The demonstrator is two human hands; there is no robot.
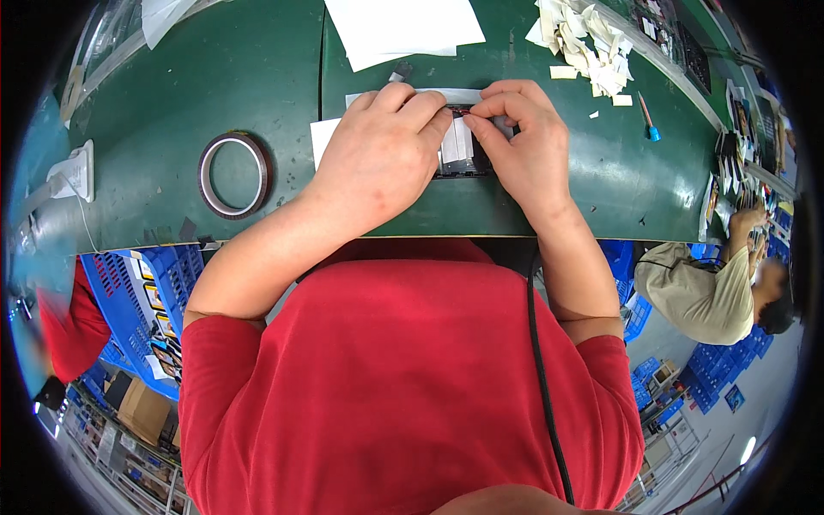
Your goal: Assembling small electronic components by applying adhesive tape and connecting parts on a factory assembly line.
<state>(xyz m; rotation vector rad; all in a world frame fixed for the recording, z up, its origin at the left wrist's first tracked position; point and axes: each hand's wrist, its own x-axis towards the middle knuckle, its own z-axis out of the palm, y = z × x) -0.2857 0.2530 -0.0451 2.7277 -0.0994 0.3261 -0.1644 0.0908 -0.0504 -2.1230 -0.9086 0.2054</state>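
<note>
A flat black rectangular device [479,165] with a pale strip [457,142] across its middle lies on the green table in front of me. My left hand [384,142] covers its left part, fingers bent and closed together, fingertips at its upper edge. From the other side my right hand [525,137] reaches in, thumb and forefinger pinched at that same edge. A bit of red shows between the fingertips; what the pinch holds is too small to make out. White paper [323,137] sticks out beside my left hand, and a small grey piece [401,71] lies just beyond it.
A roll of brown tape [235,175] lies at the left. White sheets [403,30] are at the back, with a heap of paper scraps [592,47] and a blue-tipped tool [651,120] to the right. Blue crates [142,300] stand below the table's left edge; another person [704,287] sits at the right.
</note>
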